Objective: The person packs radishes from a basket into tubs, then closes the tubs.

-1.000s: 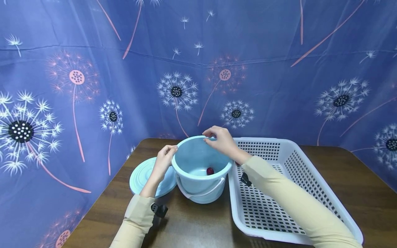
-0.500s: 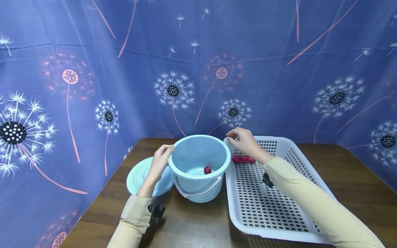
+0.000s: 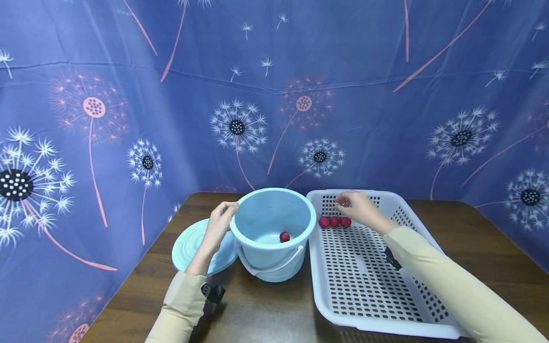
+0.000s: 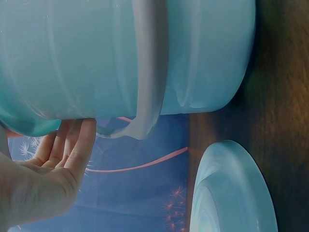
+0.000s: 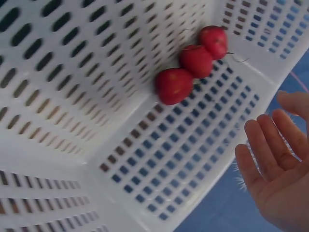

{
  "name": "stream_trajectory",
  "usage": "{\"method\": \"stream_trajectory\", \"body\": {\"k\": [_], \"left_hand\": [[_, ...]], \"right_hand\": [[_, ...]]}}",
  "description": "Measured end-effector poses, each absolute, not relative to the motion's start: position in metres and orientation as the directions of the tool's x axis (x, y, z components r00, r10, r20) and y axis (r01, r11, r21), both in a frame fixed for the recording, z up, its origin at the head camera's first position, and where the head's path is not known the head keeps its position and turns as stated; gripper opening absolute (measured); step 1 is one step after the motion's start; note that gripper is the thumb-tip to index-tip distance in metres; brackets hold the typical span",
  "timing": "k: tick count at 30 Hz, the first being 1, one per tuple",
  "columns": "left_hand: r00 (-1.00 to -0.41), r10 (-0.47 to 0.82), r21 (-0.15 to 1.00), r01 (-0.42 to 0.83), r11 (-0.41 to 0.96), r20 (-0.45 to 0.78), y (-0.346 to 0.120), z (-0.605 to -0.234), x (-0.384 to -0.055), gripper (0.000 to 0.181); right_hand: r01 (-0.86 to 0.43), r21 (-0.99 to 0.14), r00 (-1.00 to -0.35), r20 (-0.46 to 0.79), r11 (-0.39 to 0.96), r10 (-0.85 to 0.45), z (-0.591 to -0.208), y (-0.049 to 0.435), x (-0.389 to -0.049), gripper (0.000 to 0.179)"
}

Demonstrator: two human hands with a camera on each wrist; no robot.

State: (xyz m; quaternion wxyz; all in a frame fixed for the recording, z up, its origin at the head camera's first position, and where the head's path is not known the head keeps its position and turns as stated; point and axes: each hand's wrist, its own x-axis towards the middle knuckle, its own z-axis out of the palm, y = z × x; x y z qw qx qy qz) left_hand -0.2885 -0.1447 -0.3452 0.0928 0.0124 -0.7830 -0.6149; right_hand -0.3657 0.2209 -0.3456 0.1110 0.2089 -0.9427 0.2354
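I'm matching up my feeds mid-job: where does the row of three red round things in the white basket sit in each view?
Head: red trio right of centre, below mid-height, toward the far end of the white basket.
Left wrist: not in it.
Right wrist: upper part, slightly right of centre, slanting up rightward.
Shared landmark: blue dandelion curtain.

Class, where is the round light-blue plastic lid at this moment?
In the head view, the lid lies on the brown wooden table, left of the light-blue plastic bucket, partly hidden by the left hand.
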Motion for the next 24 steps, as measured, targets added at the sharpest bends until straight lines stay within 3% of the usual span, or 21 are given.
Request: {"method": "stream_trajectory", "body": {"k": [12,18,24], "left_hand": [[-0.983,-0.134,0.966,0.094,0.241,0.129,-0.144,-0.344,-0.288,0.035],[-0.983,-0.134,0.966,0.092,0.240,0.127,-0.144,-0.345,-0.290,0.036],[-0.982,-0.141,0.969,0.091,0.230,0.125,-0.144,-0.346,-0.291,0.038]], "right_hand": [[-0.435,-0.385,-0.891,0.313,0.814,-0.328,-0.361,0.235,-0.368,0.018],[-0.384,-0.406,-0.923,0.199,0.829,-0.330,-0.365,0.239,-0.371,0.026],[-0.363,-0.347,-0.930,0.081,0.865,-0.358,-0.370,0.241,-0.373,0.040]]}}
